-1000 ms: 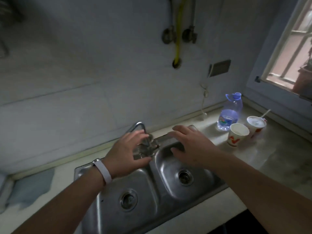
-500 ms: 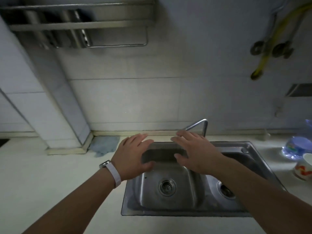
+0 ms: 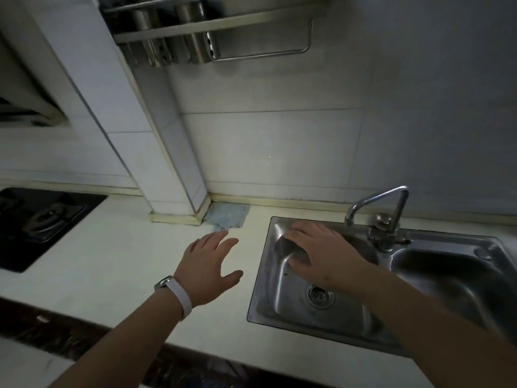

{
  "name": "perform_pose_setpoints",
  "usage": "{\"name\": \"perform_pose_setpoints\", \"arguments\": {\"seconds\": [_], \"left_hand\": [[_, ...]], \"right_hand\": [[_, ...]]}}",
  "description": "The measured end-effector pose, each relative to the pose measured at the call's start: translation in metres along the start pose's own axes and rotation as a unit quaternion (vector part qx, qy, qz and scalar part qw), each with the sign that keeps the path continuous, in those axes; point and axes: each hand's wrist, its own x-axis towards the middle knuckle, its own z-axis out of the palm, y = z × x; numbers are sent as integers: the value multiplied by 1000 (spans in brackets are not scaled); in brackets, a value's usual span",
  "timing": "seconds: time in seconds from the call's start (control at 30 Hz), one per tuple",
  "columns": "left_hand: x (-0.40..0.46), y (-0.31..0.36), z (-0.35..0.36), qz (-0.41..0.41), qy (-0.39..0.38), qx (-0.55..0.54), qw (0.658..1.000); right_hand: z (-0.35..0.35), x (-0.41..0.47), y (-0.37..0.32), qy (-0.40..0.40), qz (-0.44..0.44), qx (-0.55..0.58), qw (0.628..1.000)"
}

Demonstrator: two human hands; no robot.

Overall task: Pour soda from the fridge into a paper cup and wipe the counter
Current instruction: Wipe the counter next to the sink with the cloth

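A person's left hand [image 3: 208,268], fingers spread and holding nothing, hovers over the pale cream stone counter [image 3: 112,264] at centre frame, seemingly reaching for the crumpled pale blue cloth [image 3: 227,216] lying in the wall corner just above it, likely for wiping. The right hand [image 3: 321,254], also spread and empty, hangs over the left basin of the stainless steel double sink [image 3: 475,249] at right; both basins look empty. No soda or paper cup is visible.

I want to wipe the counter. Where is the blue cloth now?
In the head view, the flat pale blue cloth lies on the white counter against the wall corner, left of the steel sink.
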Motion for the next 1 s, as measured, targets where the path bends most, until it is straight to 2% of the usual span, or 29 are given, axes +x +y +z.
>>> {"name": "perform_pose_setpoints", "arguments": {"seconds": [0.23,0.43,0.67,0.83,1.0], "left_hand": [[13,-62,11,6,0,-15,1000],[52,-165,38,48,-30,-35,998],[103,-268,63,106,-64,-66,990],[134,-296,77,148,-72,-88,982],[161,-296,99,157,-91,-117,976]], "right_hand": [[20,41,-27,-10,26,-15,999],[64,118,-74,-39,113,-22,993],[102,210,-130,-71,172,-47,981],[114,240,-150,-84,202,-38,975],[126,259,-143,-102,220,-28,970]]}}
